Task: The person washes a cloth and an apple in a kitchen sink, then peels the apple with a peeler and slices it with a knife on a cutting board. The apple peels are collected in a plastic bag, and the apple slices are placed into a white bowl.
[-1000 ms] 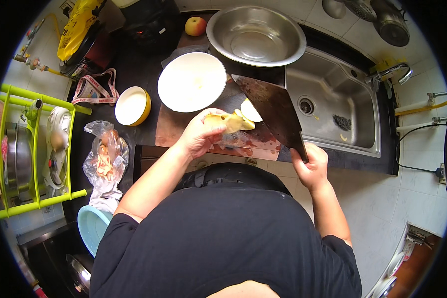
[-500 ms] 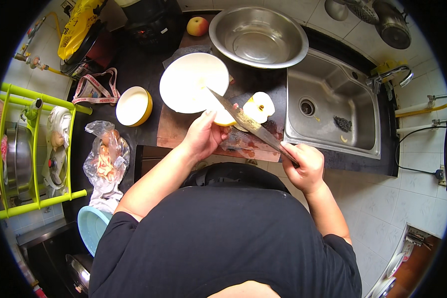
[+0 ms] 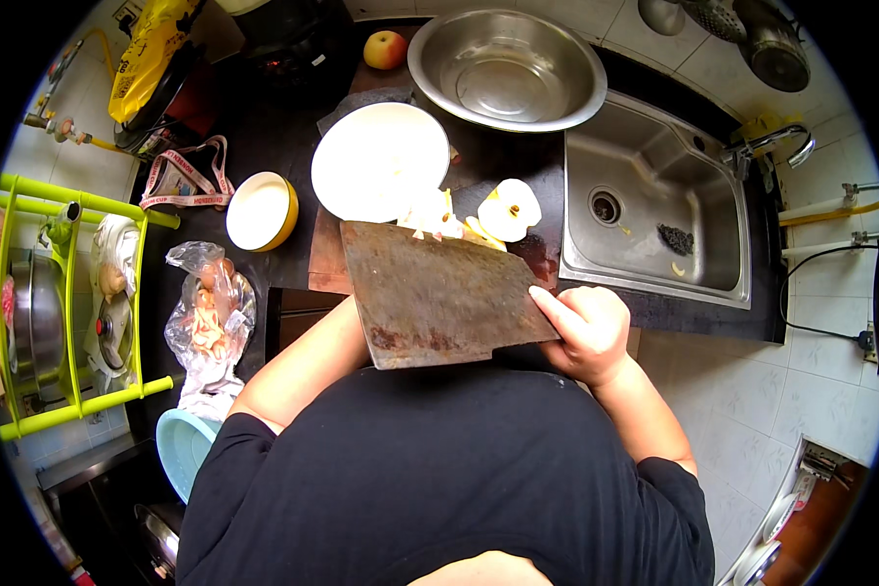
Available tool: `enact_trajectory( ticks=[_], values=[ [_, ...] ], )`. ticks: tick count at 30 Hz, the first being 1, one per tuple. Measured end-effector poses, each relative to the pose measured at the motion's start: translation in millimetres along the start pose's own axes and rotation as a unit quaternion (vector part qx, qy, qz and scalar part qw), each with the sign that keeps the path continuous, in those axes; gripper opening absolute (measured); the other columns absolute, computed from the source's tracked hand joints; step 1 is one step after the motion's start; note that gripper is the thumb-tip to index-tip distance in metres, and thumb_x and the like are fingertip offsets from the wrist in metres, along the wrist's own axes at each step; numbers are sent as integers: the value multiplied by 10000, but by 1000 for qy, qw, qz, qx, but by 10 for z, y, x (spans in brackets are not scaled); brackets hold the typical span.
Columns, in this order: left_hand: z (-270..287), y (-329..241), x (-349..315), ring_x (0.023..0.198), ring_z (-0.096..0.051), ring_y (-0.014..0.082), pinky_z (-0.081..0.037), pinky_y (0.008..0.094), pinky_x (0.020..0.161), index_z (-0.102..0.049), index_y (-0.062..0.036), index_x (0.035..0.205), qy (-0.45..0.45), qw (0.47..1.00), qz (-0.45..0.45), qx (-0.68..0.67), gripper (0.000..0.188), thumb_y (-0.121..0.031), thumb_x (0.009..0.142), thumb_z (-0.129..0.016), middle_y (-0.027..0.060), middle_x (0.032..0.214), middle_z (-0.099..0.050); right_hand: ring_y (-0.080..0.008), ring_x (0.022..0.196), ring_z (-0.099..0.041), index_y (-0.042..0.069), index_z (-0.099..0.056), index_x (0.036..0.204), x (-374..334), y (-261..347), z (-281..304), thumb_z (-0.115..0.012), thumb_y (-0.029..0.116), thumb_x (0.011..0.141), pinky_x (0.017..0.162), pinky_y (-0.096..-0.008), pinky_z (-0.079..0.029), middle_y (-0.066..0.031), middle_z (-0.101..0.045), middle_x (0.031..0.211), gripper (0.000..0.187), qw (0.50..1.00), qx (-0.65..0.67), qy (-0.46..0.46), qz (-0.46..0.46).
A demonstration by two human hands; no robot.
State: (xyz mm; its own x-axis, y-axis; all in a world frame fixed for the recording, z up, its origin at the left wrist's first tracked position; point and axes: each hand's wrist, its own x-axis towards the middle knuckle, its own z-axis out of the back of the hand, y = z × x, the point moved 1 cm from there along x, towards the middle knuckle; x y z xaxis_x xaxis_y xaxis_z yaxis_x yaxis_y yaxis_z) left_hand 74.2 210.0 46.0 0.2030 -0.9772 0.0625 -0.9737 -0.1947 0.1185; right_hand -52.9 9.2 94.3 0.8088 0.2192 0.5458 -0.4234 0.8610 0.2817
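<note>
My right hand (image 3: 593, 330) grips the handle end of a cleaver (image 3: 439, 298). Its broad, stained blade is turned flat toward me, in front of my waist. The blade covers my left hand; only the left forearm (image 3: 308, 347) shows, reaching in behind it. Just past the blade's upper edge lie pale cut apple pieces (image 3: 430, 217), close to the near rim of a white bowl (image 3: 337, 181). Beside them, on the right, sits a larger peeled apple piece (image 3: 513, 208) with its core showing. Part of a reddish-brown board (image 3: 330, 262) lies underneath.
A steel basin (image 3: 506, 83) stands at the back, with a whole apple (image 3: 386, 50) on its left. The sink (image 3: 654, 181) is at the right. A yellow bowl (image 3: 264, 210), a plastic bag of peelings (image 3: 210, 317) and a green rack (image 3: 68, 303) are on the left.
The cleaver has turned from edge-on to flat and swung left and toward me. My left hand, visible before with an apple piece, is now behind the blade.
</note>
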Motion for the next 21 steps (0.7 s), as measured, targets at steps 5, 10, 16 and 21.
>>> enact_trajectory(
  ticks=[5, 10, 16, 21],
  values=[
    [12, 8, 20, 1037, -455, 160, -394, 290, 901, -352, -56, 1223, -12, 1000, 13, 2, 434, -370, 924, -377, 71, 1121, -445, -184, 513, -473, 61, -619, 941, -52, -25, -34, -637, 130, 503, 462, -315, -361, -24, -493, 646, 444, 1000, -19, 18, 14],
    [57, -3, 117, 986, -472, 166, -410, 297, 859, -372, -63, 1195, -101, 990, -29, 90, 408, -361, 917, -396, 73, 1080, -464, -190, 528, -484, 61, -602, 968, -52, -72, -70, -640, 122, 497, 472, -317, -374, -29, -493, 661, 477, 999, -41, 24, 6],
    [40, 57, 277, 925, -493, 174, -429, 306, 809, -395, -70, 1161, -295, 920, -138, 220, 378, -350, 908, -419, 76, 1030, -487, -197, 534, -489, 70, -597, 969, -54, -74, -157, -660, 118, 491, 486, -319, -387, -30, -494, 667, 484, 998, -50, 14, -18],
    [4, -13, 321, 875, -510, 180, -444, 313, 768, -415, -77, 1133, -303, 919, -126, 220, 353, -341, 900, -437, 78, 989, -507, -195, 548, -499, 78, -600, 963, -71, -87, -150, -671, 119, 498, 495, -323, -392, -27, -494, 664, 472, 998, -52, 33, -35]
  ],
)
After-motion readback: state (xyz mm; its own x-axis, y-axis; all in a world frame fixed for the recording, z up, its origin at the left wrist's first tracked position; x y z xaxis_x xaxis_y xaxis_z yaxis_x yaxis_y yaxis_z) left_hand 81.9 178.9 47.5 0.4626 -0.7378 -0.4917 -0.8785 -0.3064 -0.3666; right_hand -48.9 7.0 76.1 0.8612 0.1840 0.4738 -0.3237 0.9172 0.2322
